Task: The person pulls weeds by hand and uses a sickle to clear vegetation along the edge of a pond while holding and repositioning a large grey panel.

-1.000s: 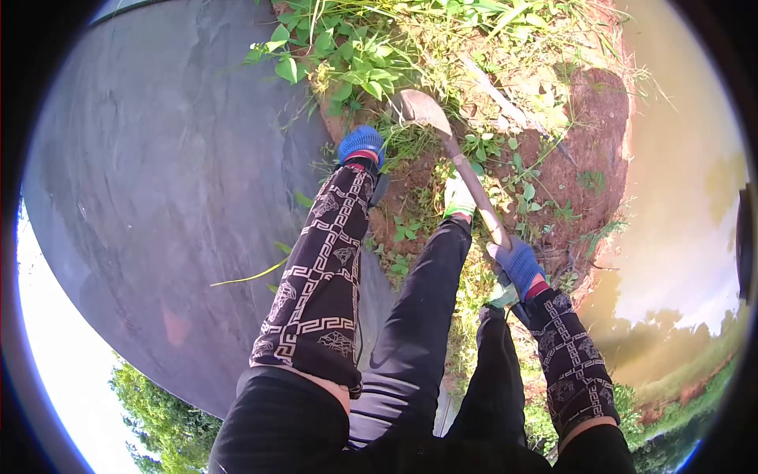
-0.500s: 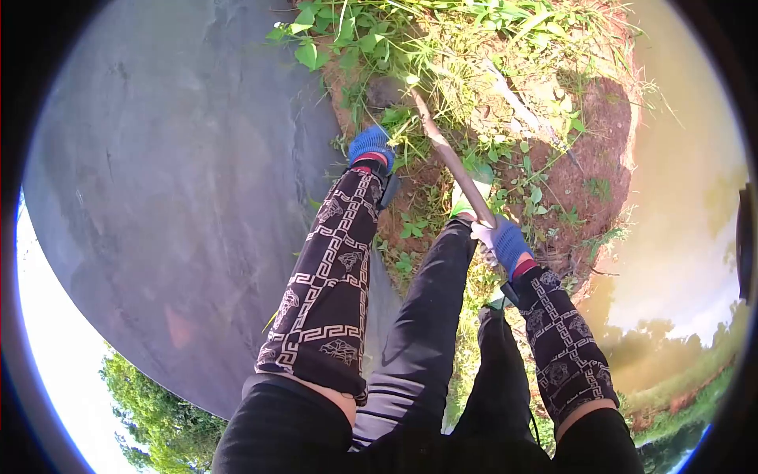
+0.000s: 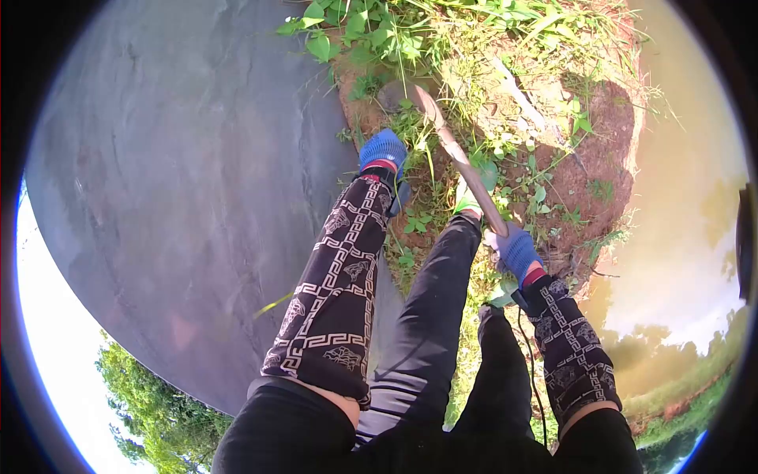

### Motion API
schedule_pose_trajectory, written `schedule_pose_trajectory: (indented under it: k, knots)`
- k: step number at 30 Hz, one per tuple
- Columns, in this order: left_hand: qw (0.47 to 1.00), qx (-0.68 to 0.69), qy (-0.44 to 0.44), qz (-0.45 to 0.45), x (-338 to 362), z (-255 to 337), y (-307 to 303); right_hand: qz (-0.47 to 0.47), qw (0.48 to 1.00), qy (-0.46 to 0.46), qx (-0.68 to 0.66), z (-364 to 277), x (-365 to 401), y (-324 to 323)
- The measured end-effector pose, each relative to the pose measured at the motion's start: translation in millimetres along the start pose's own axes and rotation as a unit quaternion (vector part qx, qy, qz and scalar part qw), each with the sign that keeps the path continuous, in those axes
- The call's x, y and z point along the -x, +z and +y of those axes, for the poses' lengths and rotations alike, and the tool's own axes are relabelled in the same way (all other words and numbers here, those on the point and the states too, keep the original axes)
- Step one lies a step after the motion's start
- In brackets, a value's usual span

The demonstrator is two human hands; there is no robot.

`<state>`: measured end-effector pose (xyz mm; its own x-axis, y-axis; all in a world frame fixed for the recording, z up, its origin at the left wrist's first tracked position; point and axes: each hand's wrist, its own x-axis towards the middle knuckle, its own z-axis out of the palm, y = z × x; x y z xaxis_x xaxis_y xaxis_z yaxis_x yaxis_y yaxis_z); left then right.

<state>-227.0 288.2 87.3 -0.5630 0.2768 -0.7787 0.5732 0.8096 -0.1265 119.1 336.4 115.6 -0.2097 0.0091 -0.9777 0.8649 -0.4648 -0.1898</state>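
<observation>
My right hand (image 3: 517, 250), in a blue and pale work glove, is closed round the lower end of the long wooden handle of a hoe (image 3: 466, 170). The hoe slants up and left, and its dark rounded head (image 3: 397, 95) lies among the weeds, partly covered by leaves. My left hand (image 3: 384, 150), in a blue glove, reaches down at the edge of the grey sheet, just below the hoe's head and beside green weeds (image 3: 410, 126). Its fingers are hidden under the back of the glove, so I cannot see what they hold.
A large smooth grey sheet (image 3: 189, 174) fills the left side. Muddy water (image 3: 687, 197) lies right of the reddish soil bank (image 3: 600, 150). My legs (image 3: 422, 316) stand on the weedy strip between. Leafy plants (image 3: 355, 28) grow at the top.
My left hand has moved slightly right. My right hand and the hoe handle have shifted a little right and down, and the hoe's head shows more plainly among the weeds.
</observation>
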Motion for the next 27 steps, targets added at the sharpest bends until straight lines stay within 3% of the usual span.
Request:
schedule_pose_trajectory:
  k: [2,6,8,9,10,11,12,15,16,17,19,21,23,25,27]
  knots:
    - [1.000,0.012,0.003,0.014,-16,0,5,0.082,0.986,-0.043,0.141,-39,17,-20]
    - [0.999,0.030,0.010,0.013,8,0,-2,0.062,0.992,-0.106,-0.018,-83,11,-33]
    - [0.999,0.035,-0.004,0.016,3,-1,-2,0.086,0.991,-0.101,0.016,-72,8,-24]
    - [0.999,0.035,0.000,0.024,2,-1,-8,0.065,0.995,-0.044,0.055,-32,2,-17]
    - [1.000,0.022,0.015,-0.013,1,-4,-4,0.052,0.961,-0.127,0.240,79,-58,-7]
    - [0.998,0.010,0.027,-0.057,6,-9,6,-0.001,0.960,0.018,0.278,51,-10,-13]
    - [0.996,0.017,-0.021,-0.089,31,-18,15,-0.039,0.988,0.065,0.137,52,26,-20]
    - [0.987,0.040,-0.131,-0.082,85,-82,55,0.021,0.976,0.011,0.216,63,62,-25]
    - [0.993,0.060,-0.100,-0.034,85,-125,91,0.046,0.977,-0.032,0.205,50,76,-26]
    - [0.992,0.062,-0.101,-0.040,95,-132,88,0.045,0.977,-0.027,0.208,32,92,-28]
    - [0.997,0.056,-0.052,-0.027,113,-134,63,0.043,0.999,0.023,0.004,-21,111,-37]
    - [0.997,0.071,-0.043,0.007,120,-110,44,0.080,0.996,-0.031,-0.001,-38,116,-44]
    - [0.996,0.019,0.085,-0.023,129,-66,18,0.140,0.984,-0.074,-0.085,-35,113,-53]
    - [0.972,-0.030,0.231,0.000,131,-26,19,0.141,0.980,-0.046,-0.136,-38,119,-64]
    - [0.949,-0.066,0.309,-0.024,122,15,23,0.175,0.971,-0.041,-0.155,-32,126,-73]
